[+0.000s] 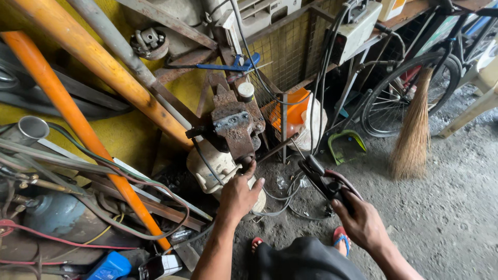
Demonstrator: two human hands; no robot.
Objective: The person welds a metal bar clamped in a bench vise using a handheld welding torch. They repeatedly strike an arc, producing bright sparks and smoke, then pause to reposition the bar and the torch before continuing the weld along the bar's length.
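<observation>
Grey, gritty concrete floor (456, 207) filled the right half of the frame, and a yellow wall (119, 135) stood behind the clutter on the left. Two orange pipes (78, 124) leaned diagonally across the upper left, with one grey pipe beside them. One bicycle wheel (404, 93) and one straw broom (412, 137) stood at upper right, one green dustpan (346, 147) just left of the broom.

At centre sat one rusty vise (236, 127), brown and pitted, mounted above a dirty white jug (212, 166). The left hand (238, 194) reached up to the vise's lower end, thumb and forefinger spread narrowly and touching the small knob there, the other fingers curled loosely.

The right hand (363, 223), at lower right, was closed around one welding clamp (324, 179), dark with reddish handles; its jaws pointed up and left, beyond the fingertips, well below the vise. Two feet in sandals showed at the bottom edge.
</observation>
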